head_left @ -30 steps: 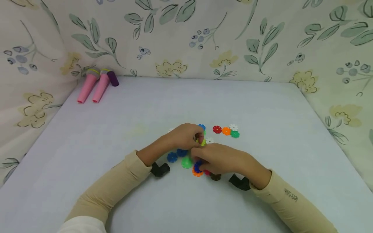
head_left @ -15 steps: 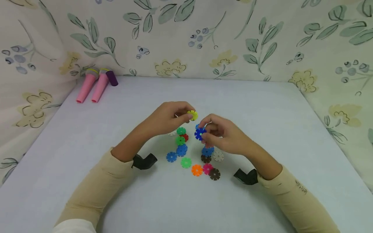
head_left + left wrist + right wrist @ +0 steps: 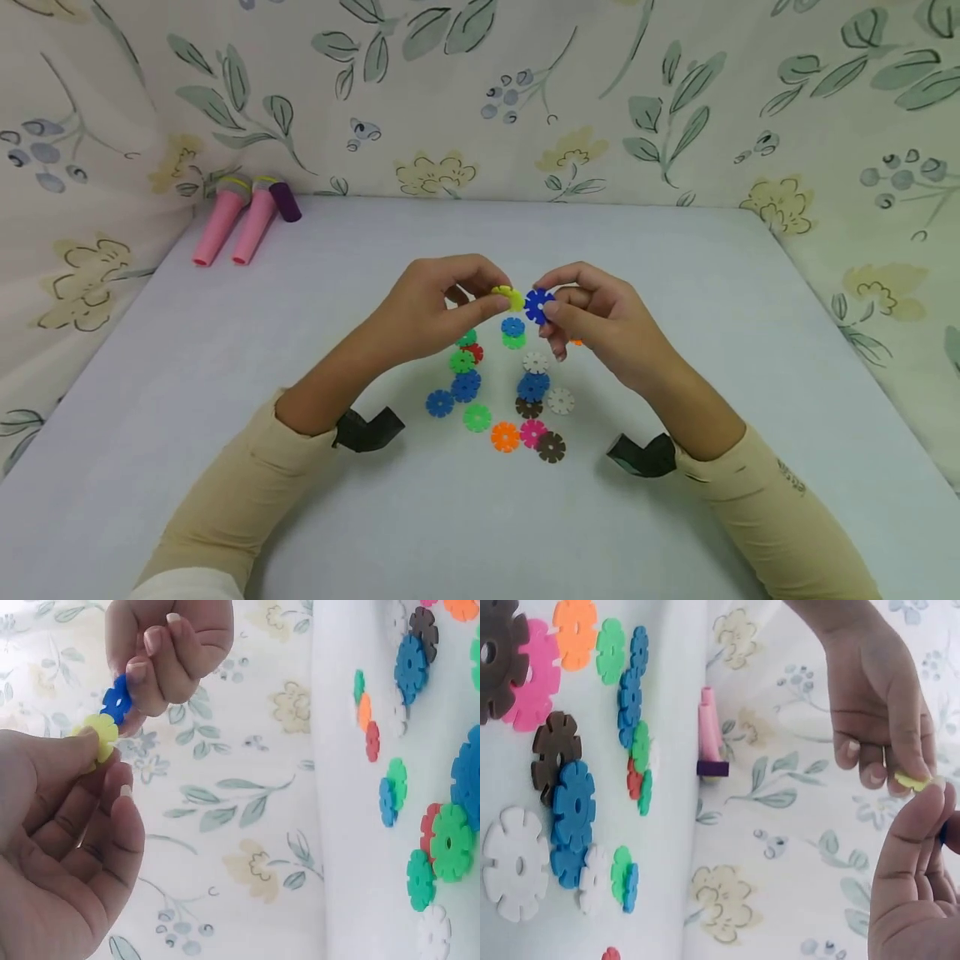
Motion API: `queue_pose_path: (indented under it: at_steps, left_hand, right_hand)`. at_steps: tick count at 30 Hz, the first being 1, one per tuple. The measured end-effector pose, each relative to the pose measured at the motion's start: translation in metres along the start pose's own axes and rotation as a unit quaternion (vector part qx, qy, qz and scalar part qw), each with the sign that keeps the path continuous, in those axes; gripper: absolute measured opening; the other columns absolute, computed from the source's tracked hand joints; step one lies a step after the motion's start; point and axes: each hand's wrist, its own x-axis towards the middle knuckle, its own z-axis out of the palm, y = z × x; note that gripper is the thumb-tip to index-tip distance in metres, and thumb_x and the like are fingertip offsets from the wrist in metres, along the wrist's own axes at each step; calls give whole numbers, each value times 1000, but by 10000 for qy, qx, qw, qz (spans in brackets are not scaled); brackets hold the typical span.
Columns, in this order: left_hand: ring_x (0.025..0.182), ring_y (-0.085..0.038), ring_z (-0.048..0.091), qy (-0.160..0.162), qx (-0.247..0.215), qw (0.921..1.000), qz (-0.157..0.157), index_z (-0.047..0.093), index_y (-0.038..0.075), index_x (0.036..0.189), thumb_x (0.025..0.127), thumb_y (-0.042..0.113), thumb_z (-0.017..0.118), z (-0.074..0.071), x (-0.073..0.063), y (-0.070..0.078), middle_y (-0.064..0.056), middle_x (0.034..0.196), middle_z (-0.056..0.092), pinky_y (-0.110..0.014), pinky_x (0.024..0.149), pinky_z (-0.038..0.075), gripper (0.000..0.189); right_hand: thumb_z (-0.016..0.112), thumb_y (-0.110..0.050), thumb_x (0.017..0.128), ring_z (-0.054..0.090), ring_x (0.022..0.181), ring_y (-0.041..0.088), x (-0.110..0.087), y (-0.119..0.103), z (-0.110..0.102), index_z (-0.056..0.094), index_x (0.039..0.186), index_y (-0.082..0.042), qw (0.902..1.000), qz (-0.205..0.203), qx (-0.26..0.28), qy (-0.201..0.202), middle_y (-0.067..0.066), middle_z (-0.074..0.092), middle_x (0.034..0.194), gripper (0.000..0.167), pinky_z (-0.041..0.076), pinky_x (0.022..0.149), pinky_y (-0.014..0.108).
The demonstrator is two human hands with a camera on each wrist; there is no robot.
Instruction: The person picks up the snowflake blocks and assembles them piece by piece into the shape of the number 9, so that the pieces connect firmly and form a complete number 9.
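My left hand (image 3: 438, 308) pinches a yellow notched plastic disc (image 3: 512, 297) between thumb and forefinger, above the table. Close to its right, my right hand (image 3: 596, 321) pinches a dark blue notched disc (image 3: 537, 307), its flat face toward the head camera. In the left wrist view the yellow disc (image 3: 101, 735) and the blue disc (image 3: 116, 700) overlap edge to edge; whether they are joined I cannot tell. From the right wrist, the blue disc is mostly hidden behind fingers, while the yellow disc (image 3: 913, 782) shows only its edge.
Loose notched discs lie below the hands, among them an orange disc (image 3: 505, 437), a pink disc (image 3: 532, 433) and a light green disc (image 3: 477, 418). Two pink toy microphones (image 3: 222, 225) and a purple cylinder (image 3: 285, 202) sit at the table's back left.
Both hands have risen from among the loose discs, carrying the yellow and dark blue discs. Over the last half second, the right hand has moved up and brought its blue disc beside the yellow one.
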Motion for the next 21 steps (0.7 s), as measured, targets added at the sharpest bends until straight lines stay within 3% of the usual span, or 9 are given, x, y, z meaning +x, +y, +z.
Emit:
queue_pose_path:
  at_steps: [7, 13, 21]
  left_hand:
    - [79, -6, 64, 374, 122, 9986, 349, 74, 7, 99, 90, 11, 77, 2, -2, 3, 6, 87, 72, -28, 69, 54, 10]
    - [75, -2, 63, 447, 298, 9951, 825, 74, 7, 96, 89, 10, 78, 5, -2, 5, 8, 82, 71, -26, 65, 53, 8]
    - [72, -2, 63, 494, 611, 9889, 1263, 73, 4, 93, 87, 6, 79, 9, -5, 10, 3, 81, 72, -21, 67, 53, 8]
  right_hand:
    - [56, 1, 100, 65, 67, 25, -2, -3, 2, 54, 120, 3, 9998, -64, 124, 116, 16, 66, 85, 21, 59, 66, 34]
    - [57, 2, 99, 67, 67, 25, -3, -6, 5, 55, 120, 4, 9991, -125, 81, 402, 16, 68, 83, 21, 60, 67, 35]
    - [58, 6, 97, 69, 69, 23, -3, -6, 5, 57, 116, 8, 9986, -263, 193, 413, 16, 71, 85, 19, 59, 65, 34]
